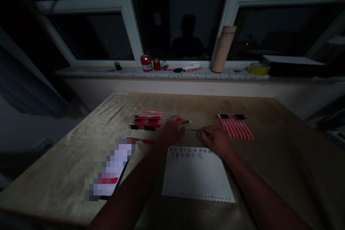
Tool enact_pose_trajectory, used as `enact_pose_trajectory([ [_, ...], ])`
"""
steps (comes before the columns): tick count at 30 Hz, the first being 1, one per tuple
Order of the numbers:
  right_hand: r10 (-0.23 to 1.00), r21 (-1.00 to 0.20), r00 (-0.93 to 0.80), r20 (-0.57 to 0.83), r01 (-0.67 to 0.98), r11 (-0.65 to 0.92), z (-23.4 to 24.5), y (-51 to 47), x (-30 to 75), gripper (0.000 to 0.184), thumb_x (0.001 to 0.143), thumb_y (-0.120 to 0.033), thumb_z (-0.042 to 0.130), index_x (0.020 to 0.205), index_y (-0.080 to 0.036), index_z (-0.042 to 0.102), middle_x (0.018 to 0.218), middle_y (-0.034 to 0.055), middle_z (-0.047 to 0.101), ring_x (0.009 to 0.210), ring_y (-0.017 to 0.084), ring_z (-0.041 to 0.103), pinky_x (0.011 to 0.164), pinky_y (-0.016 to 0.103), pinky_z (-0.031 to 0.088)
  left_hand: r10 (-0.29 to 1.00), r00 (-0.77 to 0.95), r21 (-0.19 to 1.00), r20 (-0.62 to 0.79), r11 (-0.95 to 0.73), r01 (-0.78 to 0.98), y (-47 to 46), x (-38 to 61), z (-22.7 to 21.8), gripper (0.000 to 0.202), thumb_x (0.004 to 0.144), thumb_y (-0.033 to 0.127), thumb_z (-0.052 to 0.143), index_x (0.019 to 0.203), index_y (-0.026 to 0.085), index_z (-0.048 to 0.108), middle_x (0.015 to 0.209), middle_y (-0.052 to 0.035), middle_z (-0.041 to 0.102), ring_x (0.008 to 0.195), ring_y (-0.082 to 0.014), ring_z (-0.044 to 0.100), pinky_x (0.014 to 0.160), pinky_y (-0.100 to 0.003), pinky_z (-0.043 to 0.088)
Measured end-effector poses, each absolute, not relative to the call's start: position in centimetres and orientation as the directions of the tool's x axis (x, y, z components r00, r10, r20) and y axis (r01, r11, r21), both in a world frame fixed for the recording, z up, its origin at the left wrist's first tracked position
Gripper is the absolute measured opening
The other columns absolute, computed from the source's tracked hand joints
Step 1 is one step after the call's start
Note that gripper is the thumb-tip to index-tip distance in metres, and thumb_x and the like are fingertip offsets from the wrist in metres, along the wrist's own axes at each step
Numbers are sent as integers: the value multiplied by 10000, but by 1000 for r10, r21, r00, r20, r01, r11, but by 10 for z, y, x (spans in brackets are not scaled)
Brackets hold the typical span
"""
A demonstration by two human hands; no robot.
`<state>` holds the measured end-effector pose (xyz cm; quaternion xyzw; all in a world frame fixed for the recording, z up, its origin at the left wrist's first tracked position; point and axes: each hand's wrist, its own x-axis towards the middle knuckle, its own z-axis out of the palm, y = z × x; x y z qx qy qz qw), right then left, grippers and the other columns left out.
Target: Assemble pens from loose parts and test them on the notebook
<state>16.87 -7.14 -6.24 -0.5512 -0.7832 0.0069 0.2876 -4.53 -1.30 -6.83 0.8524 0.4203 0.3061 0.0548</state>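
My left hand (pixel 173 128) is beyond the notepad's upper left corner, with its fingers closed on a dark pen piece (pixel 188 121) that pokes out to the right. My right hand (pixel 215 137) pinches a slim dark pen (pixel 196 130), its thin end aimed left toward my left hand. The two pieces are apart. Below both hands lies a lined spiral notepad (pixel 198 176) with rows of dark scribbles along its top. My fingers cover most of both pieces, so their full shape is hidden.
Red and black pens (pixel 145 122) lie grouped at left; pink pens (pixel 236 128) with black ones across their top are at right. A phone (pixel 114 167) with blurred screen rests front left, near a red pen (pixel 145 141). Cans (pixel 146 63), a cardboard tube (pixel 224 49) and yellow tape (pixel 258 69) occupy the sill.
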Motion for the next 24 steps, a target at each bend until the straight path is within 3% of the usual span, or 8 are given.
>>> enact_pose_trajectory([
  [5, 874, -331, -226, 431, 861, 386, -63, -71, 168, 224, 835, -299, 489, 881, -190, 679, 796, 55, 674, 754, 182, 603, 726, 296, 413, 689, 526, 363, 498, -717, 595, -26, -38, -66, 210, 825, 331, 509, 934, 188, 618, 934, -51, 584, 927, -189, 509, 843, -352, 376],
  [17, 883, -314, -192, 428, 885, 344, -63, -70, 171, 237, 839, -317, 479, 867, -194, 680, 780, 47, 670, 732, 172, 606, 686, 274, 408, 805, 412, 354, 427, -569, 742, -8, -53, -75, 196, 855, 321, 489, 900, 205, 640, 929, -42, 609, 937, -190, 513, 830, -350, 363],
  [24, 885, -310, -199, 421, 885, 347, -60, -71, 169, 231, 831, -314, 489, 860, -191, 682, 781, 45, 673, 717, 167, 604, 676, 273, 400, 867, 393, 259, 305, -473, 842, -2, -48, -77, 196, 851, 293, 494, 929, 216, 657, 937, -56, 596, 955, -212, 496, 827, -368, 344],
])
